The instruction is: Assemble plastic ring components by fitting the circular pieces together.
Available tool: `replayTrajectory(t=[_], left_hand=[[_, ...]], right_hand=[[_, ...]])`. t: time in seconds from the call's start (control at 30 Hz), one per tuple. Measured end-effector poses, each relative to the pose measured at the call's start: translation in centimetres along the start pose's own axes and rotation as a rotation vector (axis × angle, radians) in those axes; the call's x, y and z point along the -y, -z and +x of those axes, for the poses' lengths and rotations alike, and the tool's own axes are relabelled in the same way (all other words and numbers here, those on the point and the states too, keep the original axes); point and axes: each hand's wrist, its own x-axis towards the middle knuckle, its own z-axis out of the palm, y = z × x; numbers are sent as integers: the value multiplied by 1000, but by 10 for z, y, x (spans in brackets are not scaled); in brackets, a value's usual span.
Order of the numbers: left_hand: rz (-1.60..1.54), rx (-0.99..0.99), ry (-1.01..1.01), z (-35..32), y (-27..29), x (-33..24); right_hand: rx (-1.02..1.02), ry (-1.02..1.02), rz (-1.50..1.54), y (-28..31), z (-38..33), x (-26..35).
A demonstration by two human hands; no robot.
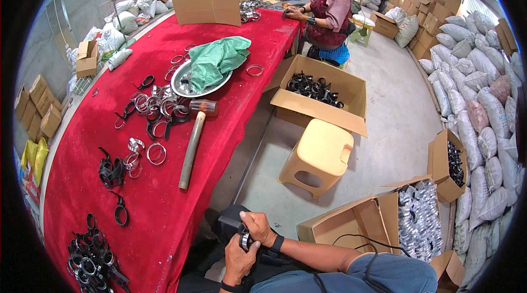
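Low at the table's edge, over my lap, my left hand (239,260) and my right hand (259,229) are closed together round a small black ring part with a shiny metal band (245,240). My left thumb and fingers pinch it from below. The right fingers curl over it from above, beside a dark block (230,224) partly hidden by the hands. On the red cloth lie a mallet with a clear amber head and grey handle (192,153), loose metal rings (156,153), and black ring parts with tails (112,169). A bigger pile of black ring parts (93,260) lies near left.
A metal tray (180,85) with a green bag (214,59) sits farther up the table. Right of it stand a box of black parts (285,99), a yellow stool (321,153), and a carton beside silver rings (420,221). A co-worker (329,13) sits at the far end.
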Motion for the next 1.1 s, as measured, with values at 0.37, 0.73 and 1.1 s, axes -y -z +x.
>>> replayTrajectory(t=[0.37, 0.73, 1.1], left_hand=[[44, -132, -37, -14, 15, -7], [117, -223, -130, -46, 29, -11], [159, -298, -144, -57, 33, -11]], right_hand=[[-20, -57, 18, -6, -1, 8], [6, -5, -69, -19, -9, 16], [-5, 39, -114, -30, -15, 18]])
